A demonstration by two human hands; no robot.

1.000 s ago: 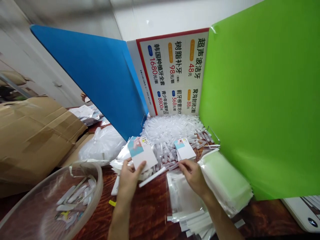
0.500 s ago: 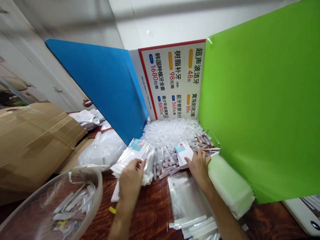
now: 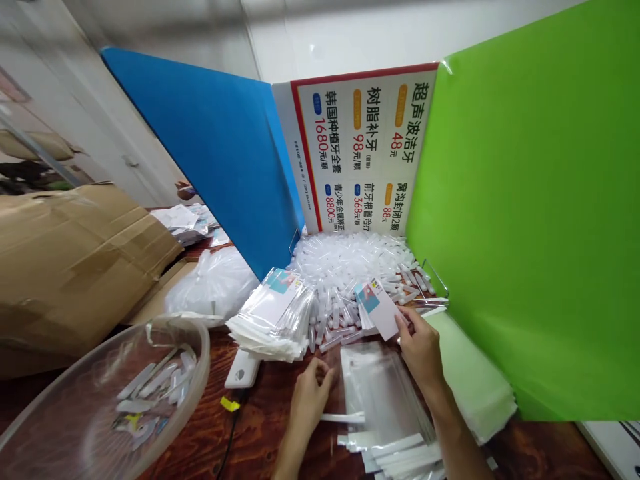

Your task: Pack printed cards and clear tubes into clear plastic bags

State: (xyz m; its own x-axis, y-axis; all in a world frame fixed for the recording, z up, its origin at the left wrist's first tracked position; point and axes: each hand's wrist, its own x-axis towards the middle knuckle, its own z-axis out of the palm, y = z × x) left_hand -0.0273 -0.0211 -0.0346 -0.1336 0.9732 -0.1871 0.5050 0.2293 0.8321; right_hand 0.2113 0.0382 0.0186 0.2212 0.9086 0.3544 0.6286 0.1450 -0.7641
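My right hand point(image 3: 421, 343) pinches the lower corner of a white card point(image 3: 384, 313) with a teal picture, held over a small pile of cards. The fingers of my left hand point(image 3: 311, 393) are closed at the edge of a clear plastic bag whose white strip point(image 3: 344, 418) shows beside the wrist; the rest of that bag is hard to make out. Just right of it lies a stack of clear plastic bags point(image 3: 383, 390) with white strips toward me. Beyond my left hand is a pile of bagged cards point(image 3: 273, 313). Small translucent tubes point(image 3: 345, 263) are heaped behind both.
A blue panel point(image 3: 210, 147), a printed price board point(image 3: 370, 147) and a green panel point(image 3: 530, 213) stand around the tubes. On the left are a plastic tub point(image 3: 197, 373), a cardboard box point(image 3: 80, 267) and a tied white bag point(image 3: 213, 287). Pale green sheets point(image 3: 470, 373) lie right.
My left hand has moved from the bagged cards down and right to the clear bags. My right hand has drawn a card off its pile. The view has shifted slightly.
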